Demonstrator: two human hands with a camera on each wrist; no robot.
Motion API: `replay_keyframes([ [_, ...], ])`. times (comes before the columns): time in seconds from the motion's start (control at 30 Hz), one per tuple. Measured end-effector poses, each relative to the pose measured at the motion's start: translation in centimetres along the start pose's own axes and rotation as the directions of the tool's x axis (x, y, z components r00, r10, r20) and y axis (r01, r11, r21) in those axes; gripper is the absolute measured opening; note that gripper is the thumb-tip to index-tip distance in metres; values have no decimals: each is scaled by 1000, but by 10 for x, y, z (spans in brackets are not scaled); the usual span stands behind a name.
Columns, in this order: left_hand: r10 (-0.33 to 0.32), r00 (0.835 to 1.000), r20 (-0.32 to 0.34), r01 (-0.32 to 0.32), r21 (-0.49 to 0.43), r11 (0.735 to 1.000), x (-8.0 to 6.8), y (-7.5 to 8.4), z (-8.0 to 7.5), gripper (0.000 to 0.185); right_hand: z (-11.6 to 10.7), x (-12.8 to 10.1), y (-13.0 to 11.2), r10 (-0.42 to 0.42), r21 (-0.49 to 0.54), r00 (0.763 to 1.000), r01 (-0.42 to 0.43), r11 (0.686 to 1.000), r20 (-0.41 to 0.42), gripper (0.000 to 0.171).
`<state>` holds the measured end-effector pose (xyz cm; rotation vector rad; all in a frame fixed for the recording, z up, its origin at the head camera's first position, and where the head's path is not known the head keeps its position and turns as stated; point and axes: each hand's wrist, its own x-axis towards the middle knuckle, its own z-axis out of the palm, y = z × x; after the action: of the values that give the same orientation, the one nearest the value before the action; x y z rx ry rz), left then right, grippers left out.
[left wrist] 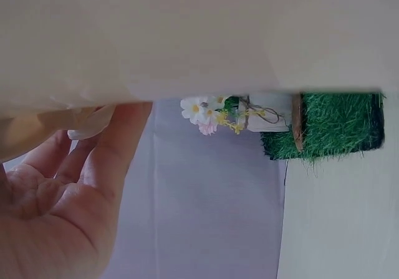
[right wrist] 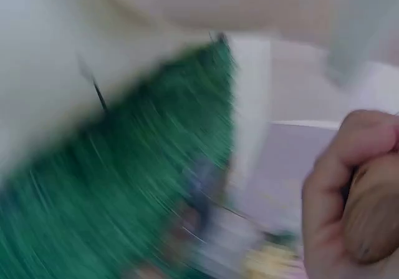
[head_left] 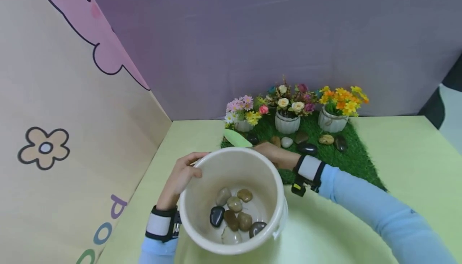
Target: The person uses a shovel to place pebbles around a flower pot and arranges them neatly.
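Left hand (head_left: 180, 177) pinches the bucket (head_left: 234, 167) by its edge, stones (head_left: 234, 204) inside; right hand (head_left: 271, 153), just beyond the bucket, curls round a brown stone (right wrist: 375, 216)! A low swing back could clip the bucket; a slack left grip could tip it.

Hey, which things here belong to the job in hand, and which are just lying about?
Part of the job:
bucket, gripped by the left hand
stones inside it
brown stone, held in the right hand
probably the stones on the grass

Apparently just there:
three flowerpots
flower drawing on the wall
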<state>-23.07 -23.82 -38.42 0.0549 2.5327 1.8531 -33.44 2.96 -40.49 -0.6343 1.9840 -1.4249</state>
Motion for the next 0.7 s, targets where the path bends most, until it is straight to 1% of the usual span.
replay_keyframes([
  [0.03, 2, 1000, 8, -2, -3, 1000, 2, 1, 0, 55, -2, -3, -12, -18, -124, 998, 10, 992, -63, 31],
  [0.07, 6, 1000, 21, -6, -7, 1000, 3, 2, 0, 55, -5, -7, -24, -58, -261, 992, 26, 965, -114, 34],
  [0.1, 5, 999, 37, -4, -16, 1000, 4, 3, 1, 55, -7, -12, -37, -103, -390, 983, 36, 920, -153, 37],
  [0.13, 6, 999, 53, -5, -23, 1000, 5, 4, 1, 55, -8, -17, -49, -153, -505, 972, 42, 862, -180, 37],
  [0.17, 9, 998, 68, -8, -29, 1000, 6, 5, 2, 55, -9, -23, -61, -208, -598, 958, 52, 800, -195, 35],
  [0.2, 10, 997, 79, -7, -37, 999, 6, 5, 3, 55, -9, -29, -73, -250, -672, 949, 59, 738, -192, 35],
  [0.23, 15, 996, 85, -12, -34, 999, 7, 6, 4, 55, -8, -36, -84, -296, -743, 940, 75, 665, -170, 34],
  [0.27, 22, 996, 87, -20, -26, 999, 7, 6, 5, 54, -5, -42, -93, -334, -805, 934, 98, 585, -129, 32],
  [0.3, 30, 996, 85, -29, -17, 999, 8, 6, 5, 54, 0, -48, -101, -359, -863, 930, 119, 492, -76, 31],
  [0.33, 34, 996, 80, -33, -4, 999, 9, 6, 6, 54, 7, -53, -107, -356, -912, 934, 126, 390, -23, 29],
  [0.37, 35, 997, 73, -36, 7, 999, 9, 6, 7, 55, 15, -57, -112, -343, -952, 939, 134, 274, 33, 27],
  [0.4, 37, 997, 65, -39, 21, 999, 9, 6, 7, 55, 25, -59, -114, -322, -980, 942, 141, 138, 90, 25],
  [0.43, 36, 998, 60, -38, 33, 999, 9, 6, 7, 55, 35, -60, -113, -302, -988, 943, 152, 9, 142, 21],
  [0.47, 27, 998, 58, -29, 33, 999, 9, 6, 7, 56, 47, -59, -111, -273, -982, 945, 154, -108, 179, 16],
  [0.5, 21, 998, 57, -23, 30, 999, 8, 5, 7, 58, 59, -58, -108, -249, -965, 949, 141, -222, 196, 13],
  [0.53, 16, 998, 55, -18, 26, 1000, 7, 4, 7, 58, 70, -55, -104, -218, -938, 957, 112, -327, 190, 11],
  [0.57, 18, 998, 55, -19, 23, 1000, 5, 4, 6, 58, 81, -53, -98, -208, -904, 961, 78, -421, 180, 12],
  [0.6, 17, 998, 57, -18, 18, 1000, 3, 3, 6, 58, 92, -50, -93, -211, -869, 963, 43, -492, 167, 16],
  [0.63, 13, 998, 60, -14, 12, 1000, 1, 2, 5, 58, 102, -47, -87, -207, -837, 967, 13, -547, 150, 19],
  [0.67, 13, 998, 60, -13, 8, 1000, -1, 1, 4, 58, 112, -46, -83, -194, -805, 972, -9, -593, 132, 22],
  [0.7, 12, 998, 57, -12, 5, 1000, -4, 0, 3, 58, 120, -44, -78, -181, -775, 977, -24, -631, 117, 24],
])
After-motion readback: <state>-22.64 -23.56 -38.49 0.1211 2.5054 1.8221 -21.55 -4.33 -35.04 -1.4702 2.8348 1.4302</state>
